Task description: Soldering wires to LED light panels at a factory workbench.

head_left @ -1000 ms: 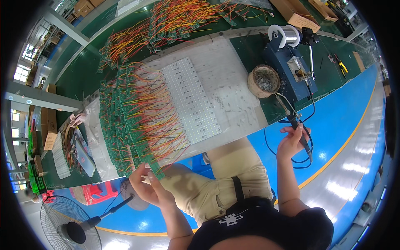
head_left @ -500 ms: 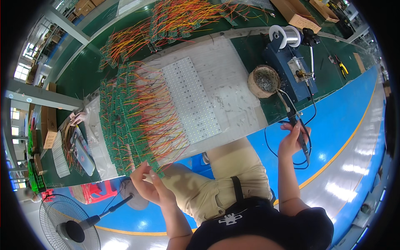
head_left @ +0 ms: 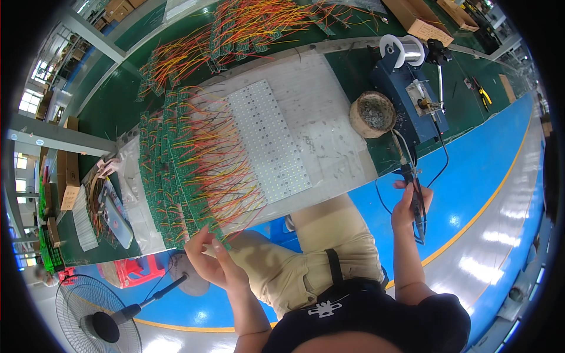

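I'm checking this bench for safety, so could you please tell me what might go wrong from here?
The right hand holds a soldering iron off the bench edge, above the thigh; its tip could possibly burn the leg or its own cable. The left hand picks at green circuit boards with tangled red and yellow wires; pulling one might drag its neighbours off the edge.

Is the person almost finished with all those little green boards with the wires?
Hard to tell. Many wired green circuit boards already lie in rows on the bench. The left hand touches the nearest row, and the right hand holds a soldering iron off the bench. The white LED panel has no wires attached.
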Available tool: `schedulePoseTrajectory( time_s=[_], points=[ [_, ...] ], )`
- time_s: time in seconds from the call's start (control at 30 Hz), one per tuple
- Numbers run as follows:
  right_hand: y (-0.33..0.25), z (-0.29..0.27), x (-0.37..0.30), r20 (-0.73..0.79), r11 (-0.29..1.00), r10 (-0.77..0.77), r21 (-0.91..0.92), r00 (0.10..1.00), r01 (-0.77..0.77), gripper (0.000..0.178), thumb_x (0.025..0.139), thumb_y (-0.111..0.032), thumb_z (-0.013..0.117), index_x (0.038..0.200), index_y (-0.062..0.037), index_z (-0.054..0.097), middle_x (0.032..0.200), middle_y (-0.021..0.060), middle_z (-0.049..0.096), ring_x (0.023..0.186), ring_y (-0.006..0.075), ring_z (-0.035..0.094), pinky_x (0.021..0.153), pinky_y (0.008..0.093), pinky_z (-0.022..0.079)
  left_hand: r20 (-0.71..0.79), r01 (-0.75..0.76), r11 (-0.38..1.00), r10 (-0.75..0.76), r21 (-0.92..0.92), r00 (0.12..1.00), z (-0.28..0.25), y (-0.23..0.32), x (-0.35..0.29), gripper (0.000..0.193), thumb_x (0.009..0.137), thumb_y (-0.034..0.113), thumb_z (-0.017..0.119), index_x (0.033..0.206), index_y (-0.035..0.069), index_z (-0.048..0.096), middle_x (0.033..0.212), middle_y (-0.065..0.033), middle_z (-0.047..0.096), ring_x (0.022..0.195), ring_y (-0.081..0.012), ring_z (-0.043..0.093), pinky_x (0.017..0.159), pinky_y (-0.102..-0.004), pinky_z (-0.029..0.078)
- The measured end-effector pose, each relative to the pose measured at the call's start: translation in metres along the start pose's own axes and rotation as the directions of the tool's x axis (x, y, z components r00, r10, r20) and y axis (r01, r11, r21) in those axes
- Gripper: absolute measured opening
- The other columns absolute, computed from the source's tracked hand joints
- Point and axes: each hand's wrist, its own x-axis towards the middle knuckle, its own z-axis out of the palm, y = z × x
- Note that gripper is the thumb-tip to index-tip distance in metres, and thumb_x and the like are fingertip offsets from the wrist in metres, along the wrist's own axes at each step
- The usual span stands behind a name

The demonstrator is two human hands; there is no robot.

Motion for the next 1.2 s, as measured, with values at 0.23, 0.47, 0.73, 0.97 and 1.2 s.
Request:
schedulePoseTrajectory(
  time_s=[0.23, 0.47, 0.73, 0.97, 1.2],
  points=[
    [0.004, 0.001, -0.003, 0.0, 0.998, -0.024, -0.061, 1.0, 0.024, 0.02, 0.091, -0.015, 0.053, 0.094, -0.0021, 0.038, 0.075, 0.0173, 0.063, 0.066, 0.0197, 0.063, 0.072, 0.0343, 0.051, -0.002, 0.007, 1.0, -0.007, 0.009, 1.0, 0.0, 0.001, 0.0, 0.029, 0.086, 0.019, 0.053, 0.105, -0.002, 0.055, 0.085, -0.0051, 0.048, 0.077, -0.0147, 0.043, 0.071, -0.0291, 0.031],
    [0.013, 0.004, 0.002, 0.056, 0.976, -0.205, 0.081, 0.977, 0.201, 0.022, 0.091, -0.016, 0.055, 0.099, -0.0037, 0.039, 0.087, 0.0168, 0.062, 0.079, 0.0213, 0.063, 0.076, 0.036, 0.051, 0.036, -0.02, 1.0, 0.02, -0.009, 0.999, -0.003, -0.001, -0.002, 0.023, 0.088, 0.01, 0.05, 0.107, -0.002, 0.056, 0.092, -0.0062, 0.053, 0.084, -0.0128, 0.045, 0.076, -0.0265, 0.032],
    [0.023, 0.001, -0.003, 0.063, 0.971, -0.227, 0.088, 0.972, 0.221, 0.019, 0.089, -0.01, 0.057, 0.098, -0.0046, 0.041, 0.091, 0.017, 0.061, 0.079, 0.0217, 0.062, 0.076, 0.0365, 0.051, 0.04, -0.003, 1.0, 0.003, -0.004, 0.999, -0.001, 0.002, -0.001, 0.023, 0.087, 0.01, 0.051, 0.106, -0.002, 0.056, 0.091, -0.0053, 0.053, 0.083, -0.0127, 0.044, 0.076, -0.0267, 0.032],
    [0.005, 0.004, 0.002, -0.013, 0.969, -0.146, 0.199, 0.989, 0.146, 0.023, 0.092, -0.023, 0.054, 0.096, -0.0042, 0.041, 0.077, 0.0144, 0.061, 0.074, 0.0217, 0.062, 0.07, 0.0314, 0.05, 0.04, -0.027, 0.999, 0.028, -0.022, 0.999, 0.0, 0.0, -0.002, 0.023, 0.087, 0.01, 0.05, 0.106, -0.002, 0.056, 0.091, -0.0055, 0.052, 0.085, -0.0135, 0.044, 0.076, -0.0269, 0.032],
    [-0.019, 0.031, 0.008, -0.039, 0.79, 0.355, 0.546, 0.934, -0.277, 0.015, 0.095, -0.018, 0.047, 0.094, -0.0043, 0.041, 0.073, 0.015, 0.063, 0.058, 0.0209, 0.062, 0.058, 0.0302, 0.052, 0.008, 0.0, 0.999, 0.001, -0.041, 1.0, 0.001, 0.002, -0.003, 0.029, 0.084, 0.017, 0.053, 0.105, -0.003, 0.055, 0.088, -0.0066, 0.05, 0.077, -0.0159, 0.044, 0.073, -0.0292, 0.034]
  ],
)
